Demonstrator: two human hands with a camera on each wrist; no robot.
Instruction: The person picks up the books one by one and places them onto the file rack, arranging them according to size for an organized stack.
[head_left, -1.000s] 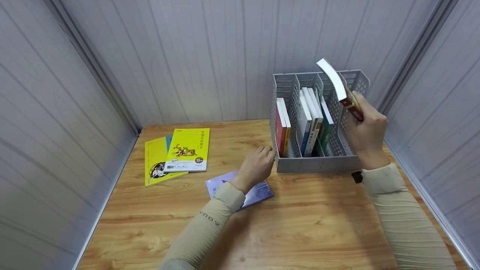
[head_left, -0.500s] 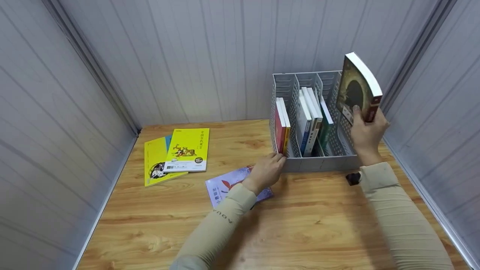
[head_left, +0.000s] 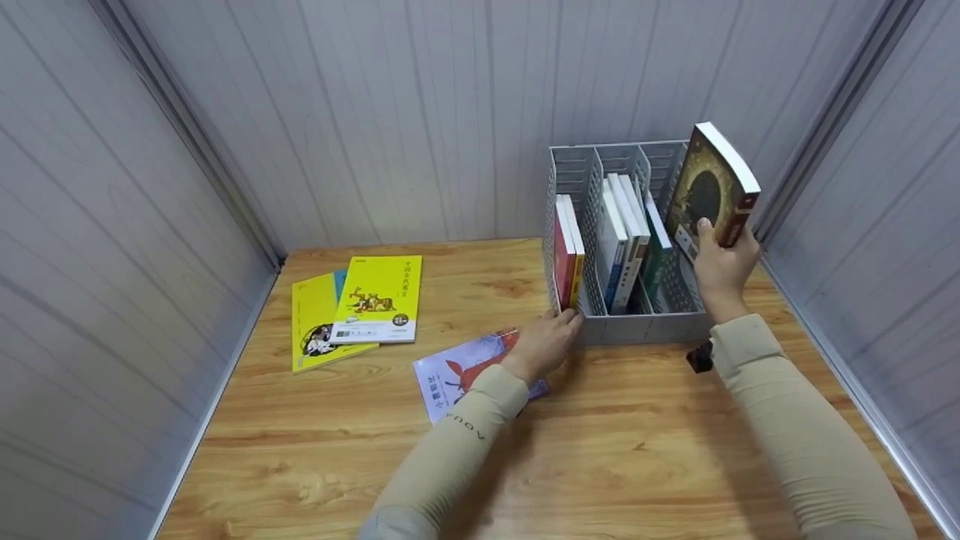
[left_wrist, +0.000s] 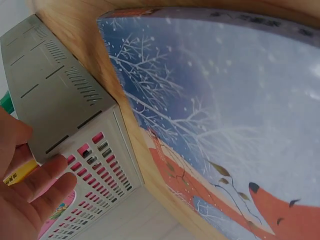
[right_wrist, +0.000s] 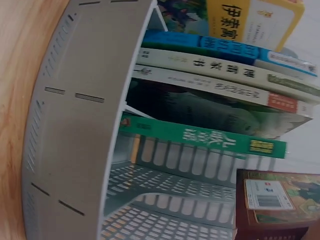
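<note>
My right hand grips a thick book with a brown-gold cover and dark red spine. It tilts over the rightmost compartment of a grey file rack; in the right wrist view its lower part shows beside a green book. My left hand holds the rack's front left corner. In the left wrist view, the thumb lies on the rack's front panel and fingers touch around its edge. Partly under the left forearm lies a purple book with a red fox.
Red and yellow books stand in the rack's left compartment, several pale-edged books in the second, and a green one in the third. Yellow books lie overlapping at the table's left. Panel walls enclose the wooden table.
My right hand has turned the thick book so its cover shows, then lowered it slightly toward the right compartment. My left hand has moved right onto the rack's front corner.
</note>
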